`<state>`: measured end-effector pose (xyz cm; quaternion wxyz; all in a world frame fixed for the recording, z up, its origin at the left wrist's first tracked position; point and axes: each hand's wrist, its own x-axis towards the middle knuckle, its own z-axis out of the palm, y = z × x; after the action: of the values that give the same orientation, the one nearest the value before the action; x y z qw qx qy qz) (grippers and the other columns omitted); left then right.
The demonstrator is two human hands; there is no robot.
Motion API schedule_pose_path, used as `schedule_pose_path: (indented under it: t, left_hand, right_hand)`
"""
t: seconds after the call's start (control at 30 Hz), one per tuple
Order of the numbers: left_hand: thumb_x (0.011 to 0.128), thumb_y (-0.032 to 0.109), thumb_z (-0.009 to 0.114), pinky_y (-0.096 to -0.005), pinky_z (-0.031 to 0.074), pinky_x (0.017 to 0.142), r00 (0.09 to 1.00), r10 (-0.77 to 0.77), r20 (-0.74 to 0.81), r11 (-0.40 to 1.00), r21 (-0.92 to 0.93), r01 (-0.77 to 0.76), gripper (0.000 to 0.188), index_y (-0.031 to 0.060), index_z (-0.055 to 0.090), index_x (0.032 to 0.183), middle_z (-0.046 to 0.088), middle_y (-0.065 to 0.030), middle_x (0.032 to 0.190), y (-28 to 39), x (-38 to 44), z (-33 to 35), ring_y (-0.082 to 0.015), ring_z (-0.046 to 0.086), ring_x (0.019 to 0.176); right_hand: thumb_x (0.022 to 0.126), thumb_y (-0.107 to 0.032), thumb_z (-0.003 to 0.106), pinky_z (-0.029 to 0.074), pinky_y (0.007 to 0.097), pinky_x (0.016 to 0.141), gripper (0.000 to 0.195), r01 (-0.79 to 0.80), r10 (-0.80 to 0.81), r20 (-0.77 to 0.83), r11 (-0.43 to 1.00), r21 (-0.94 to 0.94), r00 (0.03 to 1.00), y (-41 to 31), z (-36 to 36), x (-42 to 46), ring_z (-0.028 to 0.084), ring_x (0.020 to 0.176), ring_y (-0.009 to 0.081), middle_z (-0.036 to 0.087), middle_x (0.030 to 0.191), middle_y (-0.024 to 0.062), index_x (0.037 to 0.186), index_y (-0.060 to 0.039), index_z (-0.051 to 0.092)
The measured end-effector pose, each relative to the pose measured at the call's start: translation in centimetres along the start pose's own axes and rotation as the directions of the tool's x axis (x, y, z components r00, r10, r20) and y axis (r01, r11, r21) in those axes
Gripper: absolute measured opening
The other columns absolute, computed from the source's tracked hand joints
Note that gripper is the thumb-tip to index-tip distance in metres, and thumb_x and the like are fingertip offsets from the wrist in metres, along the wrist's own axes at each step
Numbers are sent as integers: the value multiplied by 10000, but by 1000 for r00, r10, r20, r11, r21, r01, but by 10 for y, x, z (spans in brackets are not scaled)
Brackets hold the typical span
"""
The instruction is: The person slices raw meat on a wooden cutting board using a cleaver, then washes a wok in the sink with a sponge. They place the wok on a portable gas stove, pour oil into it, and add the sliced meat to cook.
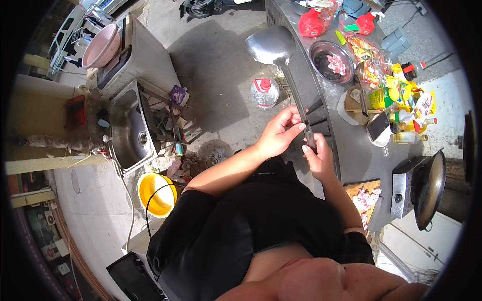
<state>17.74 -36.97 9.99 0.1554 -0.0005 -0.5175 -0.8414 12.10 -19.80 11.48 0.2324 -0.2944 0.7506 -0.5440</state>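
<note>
Both of my hands are on a metal wok spatula (292, 81), its broad shiny blade pointing away from me and its handle towards me. My left hand (280, 131) grips the handle partway down, thumb across it. Lower, my right hand (320, 156) pinches the handle's end between thumb and fingers. The spatula is held in the air in front of my body, over the floor beside the metal counter (354, 150). A lidded plastic water jug (264, 94) with a red cap stands on the floor beyond my left hand.
On the counter are a steel bowl (320, 62) with raw meat, bottles and seasoning packets, a phone (379, 127) and a cutting board (372, 184) bearing meat. A wok (431, 192) sits at a gas stove (400, 199). To my left are a steel sink (126, 128) and yellow basin (145, 192).
</note>
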Motion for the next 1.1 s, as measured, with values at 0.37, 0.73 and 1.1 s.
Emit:
schedule_pose_path:
  t: [0.37,0.73,1.1]
  left_hand:
    - [992,53,417,-328,546,721,451,-174,-875,939,-285,-190,152,58,471,1134,660,-109,931,74,-110,-207,-186,651,799]
    - [1010,62,368,-404,583,807,-146,-308,-940,543,-48,-839,146,15,437,1129,612,-161,989,131,-232,-466,-270,655,875]
    - [1009,158,418,-415,583,673,-428,-482,-764,234,359,-904,132,56,417,1093,597,-145,868,143,-267,-695,-265,644,726]
  right_hand:
    - [908,-143,635,454,259,515,287,266,-6,797,944,-195,604,-38,245,144,552,579,90,545,714,16,1154,-45,525]
    - [942,-289,620,490,259,626,353,520,-9,971,846,-120,239,-178,574,263,605,658,94,651,775,36,1220,-71,615]
    - [909,-535,555,484,470,814,653,954,-300,910,-7,299,-287,-157,983,274,626,1020,359,657,1130,164,1414,-145,419]
